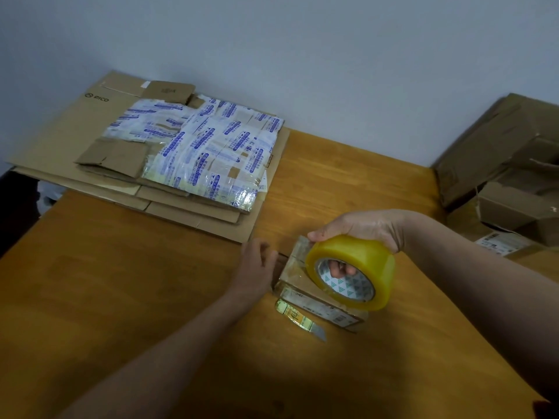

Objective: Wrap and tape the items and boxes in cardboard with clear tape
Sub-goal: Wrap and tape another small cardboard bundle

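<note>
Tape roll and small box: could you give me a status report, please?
Right grip holds tape roll over small box. Left grip rests on box's left side. Knife lies alongside, blade out.

Reads as smooth, faintly sheened wood across the table (121, 297), with matt brown cardboard, rough at the edges, in the flattened sheets (60, 140) and the piled boxes (499, 164). Shows glossy, crinkled printed plastic tape over the top sheet (205, 146) and shiny clear film on the small box (317, 308). Gleams as translucent yellowish plastic on the tape roll (357, 252), with glossy yellow plastic and bare metal on the knife (298, 318).

head-worn view, angled down, near table (127, 297)
</note>
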